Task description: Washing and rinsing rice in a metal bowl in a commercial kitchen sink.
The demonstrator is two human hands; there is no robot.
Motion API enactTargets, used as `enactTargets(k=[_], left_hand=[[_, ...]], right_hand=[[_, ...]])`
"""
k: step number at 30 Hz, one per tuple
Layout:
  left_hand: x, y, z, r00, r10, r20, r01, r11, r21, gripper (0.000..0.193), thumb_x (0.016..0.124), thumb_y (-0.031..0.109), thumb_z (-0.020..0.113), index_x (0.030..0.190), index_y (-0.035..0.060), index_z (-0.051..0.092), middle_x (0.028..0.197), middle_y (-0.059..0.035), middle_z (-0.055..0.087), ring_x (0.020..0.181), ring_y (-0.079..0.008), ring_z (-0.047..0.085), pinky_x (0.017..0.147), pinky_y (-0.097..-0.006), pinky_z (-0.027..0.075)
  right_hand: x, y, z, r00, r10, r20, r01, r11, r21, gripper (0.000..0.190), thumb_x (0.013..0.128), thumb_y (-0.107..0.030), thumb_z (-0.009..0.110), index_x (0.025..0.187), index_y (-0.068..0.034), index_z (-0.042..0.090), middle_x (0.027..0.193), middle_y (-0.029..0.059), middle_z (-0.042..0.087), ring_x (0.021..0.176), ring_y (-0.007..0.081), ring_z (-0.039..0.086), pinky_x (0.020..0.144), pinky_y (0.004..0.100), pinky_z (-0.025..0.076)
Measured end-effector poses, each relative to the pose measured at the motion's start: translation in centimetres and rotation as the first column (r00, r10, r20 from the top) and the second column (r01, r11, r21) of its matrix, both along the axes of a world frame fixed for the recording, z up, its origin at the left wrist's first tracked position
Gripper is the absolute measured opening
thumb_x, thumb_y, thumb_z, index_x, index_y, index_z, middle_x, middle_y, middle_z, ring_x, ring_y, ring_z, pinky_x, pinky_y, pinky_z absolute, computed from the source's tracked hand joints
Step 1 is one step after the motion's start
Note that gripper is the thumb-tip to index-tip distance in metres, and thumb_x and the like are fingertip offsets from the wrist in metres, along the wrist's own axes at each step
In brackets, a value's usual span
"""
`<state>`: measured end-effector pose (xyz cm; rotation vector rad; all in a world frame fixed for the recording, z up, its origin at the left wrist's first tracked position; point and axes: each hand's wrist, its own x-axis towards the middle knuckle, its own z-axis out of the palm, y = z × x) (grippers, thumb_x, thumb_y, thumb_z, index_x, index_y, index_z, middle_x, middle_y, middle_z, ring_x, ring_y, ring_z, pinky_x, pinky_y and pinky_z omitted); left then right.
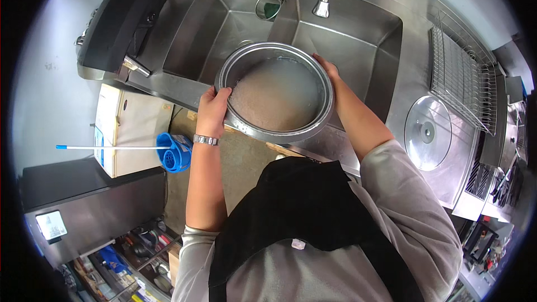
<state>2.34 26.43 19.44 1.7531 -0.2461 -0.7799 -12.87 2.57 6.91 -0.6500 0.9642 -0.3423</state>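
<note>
Between my two hands is a round metal pot (277, 92) with a wide rim, holding cloudy water over pale grains that look like rice. My left hand (215, 107) grips its left side, thumb over the rim. On the upper right side, my right hand (327, 69) holds the rim, its fingers partly hidden by the pot. The pot is above the front edge of a two-basin steel sink (356, 29). A spray faucet head (321, 9) hangs over the right basin. A strainer or cup (268, 6) with a green scouring pad sits near the divider.
Right of the sink lie a glass lid (428, 133) and a wire dish rack (461, 71). A dark appliance (121, 21) stands at the left. On the floor side are a white chest (138, 132) and a blue mop bucket (174, 153) with a long handle.
</note>
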Motion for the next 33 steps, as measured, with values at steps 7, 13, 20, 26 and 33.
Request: enactTargets(k=[7, 13, 20, 26, 33], left_hand=[[-0.9, -1.6, 0.9, 0.998, -0.016, 0.068, 0.022, 0.996, -0.082, 0.014, 0.081, 0.018, 0.055, 0.079, 0.0043, 0.057, 0.057, 0.0047, 0.050, 0.042, -0.0039, 0.040, 0.037, -0.0214, 0.027], [-2.0, -3.0, 2.9, 0.989, -0.111, 0.094, 0.114, 0.993, -0.022, 0.016, 0.082, 0.020, 0.056, 0.075, 0.0055, 0.056, 0.055, 0.0047, 0.049, 0.042, -0.0040, 0.040, 0.037, -0.0203, 0.029], [-2.6, -3.7, 3.7, 0.987, -0.147, 0.065, 0.146, 0.989, 0.010, 0.019, 0.083, 0.023, 0.057, 0.075, 0.0059, 0.055, 0.055, 0.0042, 0.049, 0.041, -0.0046, 0.041, 0.037, -0.0205, 0.031], [-2.6, -3.9, 3.6, 0.982, -0.176, 0.068, 0.175, 0.984, 0.019, 0.020, 0.084, 0.024, 0.057, 0.075, 0.0061, 0.055, 0.056, 0.0033, 0.050, 0.042, -0.0047, 0.042, 0.037, -0.0203, 0.034], [-2.9, -4.5, 4.1, 0.972, -0.217, 0.089, 0.213, 0.976, 0.049, 0.022, 0.084, 0.026, 0.058, 0.076, 0.0055, 0.055, 0.059, 0.0035, 0.051, 0.046, -0.0041, 0.044, 0.037, -0.0202, 0.036]], right_hand=[[-0.3, -1.3, -3.7, 0.995, -0.022, 0.097, 0.011, 0.994, 0.113, 0.036, 0.090, -0.030, 0.046, 0.110, -0.001, 0.056, 0.102, 0.0121, 0.061, 0.089, 0.0215, 0.059, 0.081, 0.0330, 0.046], [-0.7, -2.2, -5.8, 0.996, -0.048, 0.077, 0.041, 0.995, 0.092, 0.035, 0.090, -0.030, 0.047, 0.106, -0.001, 0.058, 0.099, 0.0113, 0.062, 0.086, 0.0211, 0.059, 0.079, 0.0329, 0.046], [-1.2, -1.6, -5.2, 0.999, -0.037, 0.027, 0.034, 0.994, 0.101, 0.034, 0.091, -0.029, 0.046, 0.106, 0.000, 0.058, 0.098, 0.0115, 0.062, 0.085, 0.0218, 0.059, 0.078, 0.0330, 0.046], [-1.3, -1.8, -4.8, 0.991, -0.102, 0.082, 0.086, 0.980, 0.178, 0.035, 0.091, -0.028, 0.045, 0.106, 0.000, 0.058, 0.101, 0.0123, 0.062, 0.085, 0.0233, 0.060, 0.079, 0.0339, 0.047], [-1.5, -1.6, -5.1, 0.998, 0.009, 0.070, -0.014, 0.997, 0.073, 0.031, 0.090, -0.023, 0.046, 0.105, 0.002, 0.059, 0.098, 0.0154, 0.062, 0.085, 0.0240, 0.060, 0.076, 0.0342, 0.048]])
